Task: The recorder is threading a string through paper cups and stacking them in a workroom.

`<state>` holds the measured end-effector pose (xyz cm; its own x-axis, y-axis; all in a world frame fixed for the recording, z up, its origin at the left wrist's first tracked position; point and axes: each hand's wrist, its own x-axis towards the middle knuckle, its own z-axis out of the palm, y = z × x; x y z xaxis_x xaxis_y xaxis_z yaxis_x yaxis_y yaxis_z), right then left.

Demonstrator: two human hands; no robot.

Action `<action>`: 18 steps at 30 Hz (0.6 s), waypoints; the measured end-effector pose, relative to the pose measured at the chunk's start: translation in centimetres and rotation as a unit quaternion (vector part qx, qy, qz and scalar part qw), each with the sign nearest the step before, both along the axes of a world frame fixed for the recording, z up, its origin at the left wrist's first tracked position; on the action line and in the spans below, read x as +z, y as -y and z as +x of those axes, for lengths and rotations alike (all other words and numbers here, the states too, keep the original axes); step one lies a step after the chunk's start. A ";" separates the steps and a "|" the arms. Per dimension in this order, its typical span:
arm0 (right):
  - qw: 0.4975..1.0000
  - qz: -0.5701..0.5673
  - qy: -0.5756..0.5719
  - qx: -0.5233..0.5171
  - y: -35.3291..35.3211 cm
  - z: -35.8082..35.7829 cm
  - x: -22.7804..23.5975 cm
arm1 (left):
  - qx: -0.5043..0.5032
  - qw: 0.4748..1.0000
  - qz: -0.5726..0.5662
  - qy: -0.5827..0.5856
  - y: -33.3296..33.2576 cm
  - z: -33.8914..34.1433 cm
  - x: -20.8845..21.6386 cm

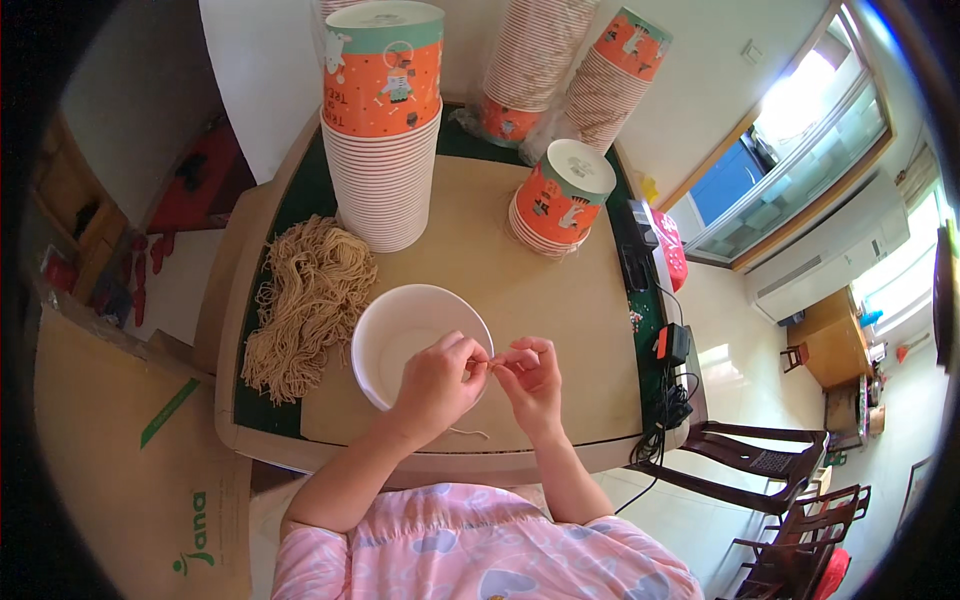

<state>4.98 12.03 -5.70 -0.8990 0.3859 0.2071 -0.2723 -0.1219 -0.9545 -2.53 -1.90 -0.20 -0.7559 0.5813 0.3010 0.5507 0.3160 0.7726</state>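
A paper bucket (400,335) with a white inside stands with its mouth up at the near middle of the table. My left hand (440,380) reaches over its right side, fingers pinched together. Close against those fingertips, my right hand (530,382) pinches at the bucket's right rim. A thin beige string runs between the fingertips, mostly hidden by them; a loose string end (468,433) lies on the board below the left hand. Left of the bucket is a heap of cut beige strings (310,305).
A tall stack of orange-and-green paper buckets (380,130) stands upside down behind the strings. A short stack (563,200) sits at the back right, bagged stacks (610,85) behind it. A power strip and black adapter (673,345) line the right edge; a cardboard box (140,470) stands at left.
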 end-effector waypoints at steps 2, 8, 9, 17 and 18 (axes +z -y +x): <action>1.000 -0.012 -0.007 0.010 0.0 -0.1 0.1 | 0.007 1.000 -0.001 0.004 0.0 0.1 0.0; 0.998 -0.059 0.022 0.011 0.1 -0.1 0.9 | 0.015 0.999 0.014 0.041 0.2 0.2 0.2; 0.999 -0.045 0.023 0.004 0.1 -0.2 0.8 | 0.017 0.999 0.013 0.038 0.3 0.3 0.1; 0.992 0.100 0.057 -0.048 0.5 0.1 1.4 | 0.024 1.000 -0.008 -0.012 0.5 1.0 0.1; 0.990 0.122 0.047 -0.056 0.6 0.0 1.4 | 0.029 0.999 -0.003 -0.022 0.4 1.0 0.0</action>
<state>5.03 11.45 -4.34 -0.8734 0.4324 0.2242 -0.1801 0.1412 -0.9735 -1.54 -2.31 -0.19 -0.7741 0.5390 0.3320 0.5650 0.3519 0.7463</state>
